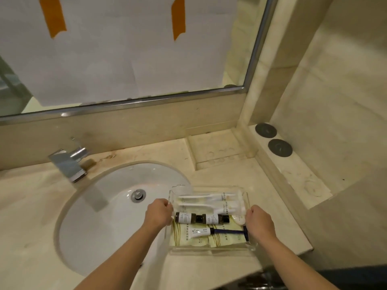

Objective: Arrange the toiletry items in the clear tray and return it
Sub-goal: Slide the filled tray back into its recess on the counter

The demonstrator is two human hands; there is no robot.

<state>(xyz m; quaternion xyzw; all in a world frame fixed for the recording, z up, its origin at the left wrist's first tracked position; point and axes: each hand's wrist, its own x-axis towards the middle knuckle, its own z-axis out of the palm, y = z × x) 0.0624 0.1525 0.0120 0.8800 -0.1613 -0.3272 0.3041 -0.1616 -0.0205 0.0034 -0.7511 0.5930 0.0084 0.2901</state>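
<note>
Your left hand (160,214) is closed around the left short wall of the clear rectangular plastic tray (211,248), with the fingers curled over its rim. Your right hand (259,221) is closed in the same way on the right short wall. So both hands pinch the tray from its two ends, and the tray lies directly between them, at the same nearness to each.

The long axis of the tray goes left to right, across your body. It sits at the front right part of the beige marble surface (31,206), and its left end hangs a little over the rim of the white oval sink (104,216). I cannot tell if it is lifted or rests on the surface.

Inside, the items lie mostly along the long axis: two white toothbrushes in wrappers (209,203) at the far side, two small dark bottles with white labels (202,218) in the middle, then a small white tube (200,232) and a dark blue razor (230,231) over pale yellow sachets (217,240).

I judge the arranging is done. The shallow rectangular recess (219,152) in the far right corner is straight ahead of the tray, probably the place for return, so you push both hands forward equally and keep the tray level.
</note>
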